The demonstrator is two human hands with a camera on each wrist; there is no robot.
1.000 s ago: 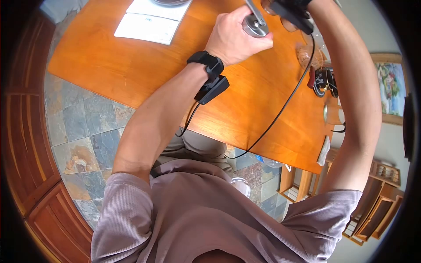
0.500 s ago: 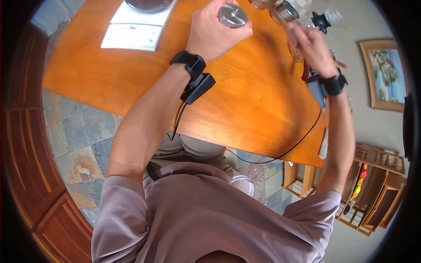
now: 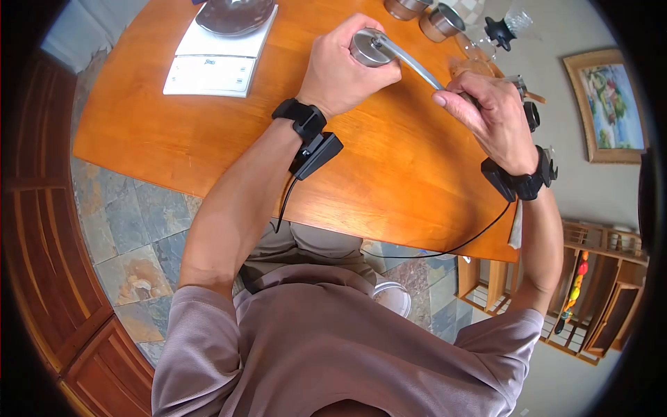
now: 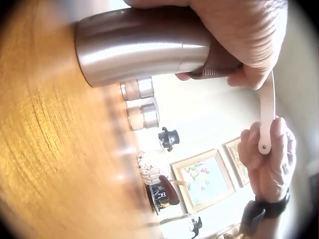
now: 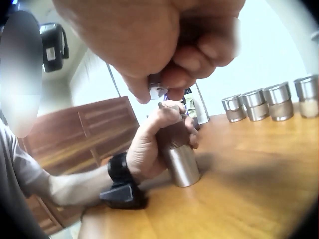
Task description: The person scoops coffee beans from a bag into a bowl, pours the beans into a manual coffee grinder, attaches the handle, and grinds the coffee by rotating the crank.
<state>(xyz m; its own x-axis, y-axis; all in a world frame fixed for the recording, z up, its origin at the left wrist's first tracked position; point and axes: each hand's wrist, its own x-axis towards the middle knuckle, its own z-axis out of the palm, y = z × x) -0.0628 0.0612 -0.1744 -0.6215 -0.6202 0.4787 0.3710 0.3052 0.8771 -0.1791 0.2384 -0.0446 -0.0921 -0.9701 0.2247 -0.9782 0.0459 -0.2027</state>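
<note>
A steel manual coffee grinder [image 3: 369,53] stands on the wooden table, its brushed body [image 4: 134,47] side-on in the left wrist view. My left hand [image 3: 340,75] wraps round its dark brown grip band. From the lid, a flat metal crank handle [image 3: 413,64] reaches out to the right. At the crank's far end, my right hand [image 3: 495,115] has its fingers and thumb curled round the knob, which they mostly hide. Both wrists wear black straps with cameras.
A white scale [image 3: 210,76] bearing a dark bowl [image 3: 236,17] lies at the back left. Several steel-lidded jars [image 5: 255,105] line the back right. Beyond them stand glassware with a black collar [image 3: 499,31] and a black patterned pot [image 4: 158,195]. A cable hangs from my right wrist.
The crank pointed to the far left of the lid one second ago and now points right. My right hand came back from the far right edge toward me. My left hand kept holding the grinder.
</note>
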